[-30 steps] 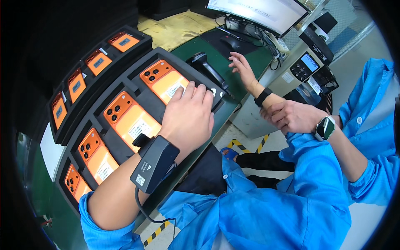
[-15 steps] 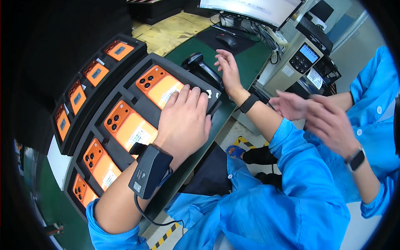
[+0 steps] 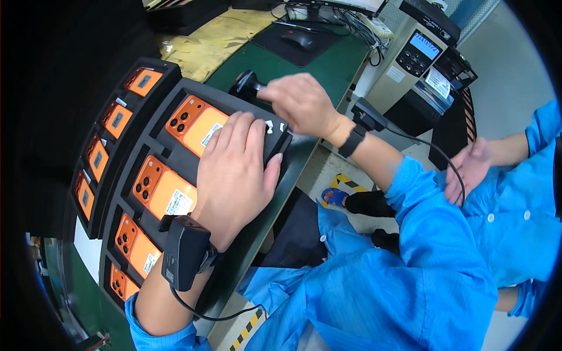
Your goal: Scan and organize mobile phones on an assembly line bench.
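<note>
A black foam tray (image 3: 158, 136) holds a row of orange phones, backs up, each with three lenses and a white label. My left hand (image 3: 234, 167) lies flat, fingers stretched over the lower end of the farthest phone (image 3: 196, 126) and the tray's edge. It partly hides the second phone (image 3: 164, 187). A black boxy device (image 3: 186, 251) with a cable is strapped at my left wrist. Beyond the tray's far right corner, my right hand (image 3: 304, 105) is closed round the handle of a black barcode scanner (image 3: 249, 86), whose head shows past my fingers.
A second black tray (image 3: 126, 131) with smaller orange-framed pieces stands to the left. A mouse (image 3: 298, 38) on a dark pad and a monitor (image 3: 351, 4) are at the back. Right of the green table (image 3: 234, 73) stands a label printer (image 3: 415, 52). A co-worker's hand (image 3: 468, 169) is at right.
My right hand has come down from above the scanner and closed on its handle. My left hand stays on the tray. The co-worker's hands have moved lower and apart; the view has shifted.
</note>
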